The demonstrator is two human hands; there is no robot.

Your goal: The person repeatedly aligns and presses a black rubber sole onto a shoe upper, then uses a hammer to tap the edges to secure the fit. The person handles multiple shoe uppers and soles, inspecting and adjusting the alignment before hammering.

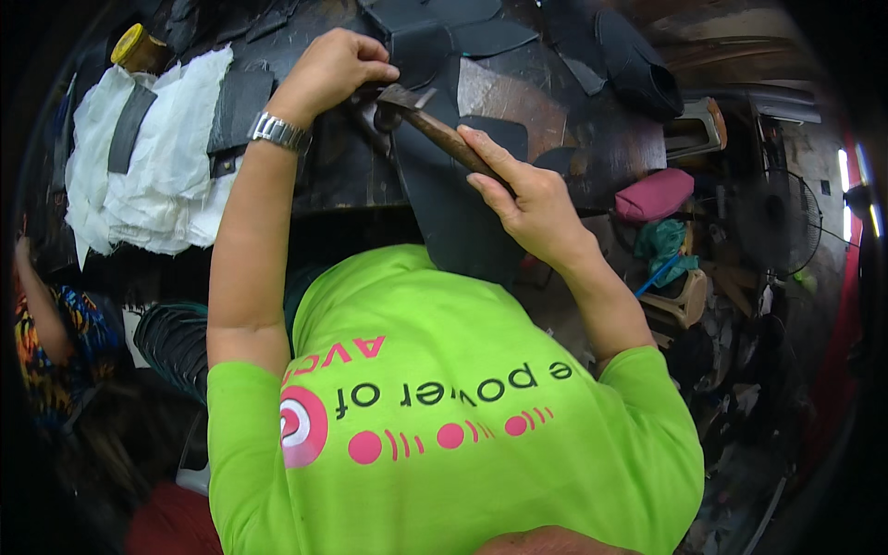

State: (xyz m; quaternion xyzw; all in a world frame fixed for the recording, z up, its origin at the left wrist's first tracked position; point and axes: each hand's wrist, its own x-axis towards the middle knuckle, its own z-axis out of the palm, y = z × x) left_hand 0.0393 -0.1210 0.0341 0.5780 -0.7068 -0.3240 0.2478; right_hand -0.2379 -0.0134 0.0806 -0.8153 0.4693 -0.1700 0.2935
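My right hand (527, 194) is wrapped around the wooden handle of a hammer (442, 137). The hammer's metal head lies close to the fingertips of my left hand (338, 69). The left fingers are pinched together over a small dark thing at the work surface; what it is stays hidden. Below the hammer, a black sheet (453, 208) hangs over the edge of the dark table (347, 180). Several black cut pieces (495, 37) lie beyond my hands, and a shiny greyish sheet (509, 97) rests to the right of the hammer.
White cloth (176, 166) with black strips on it is piled at left, near a yellow-lidded jar (137, 48). A black curved, shoe-like piece (634, 65) sits at the far right. A pink pouch (655, 194) and fan (795, 222) stand right. Another person's arm (42, 301) shows at left.
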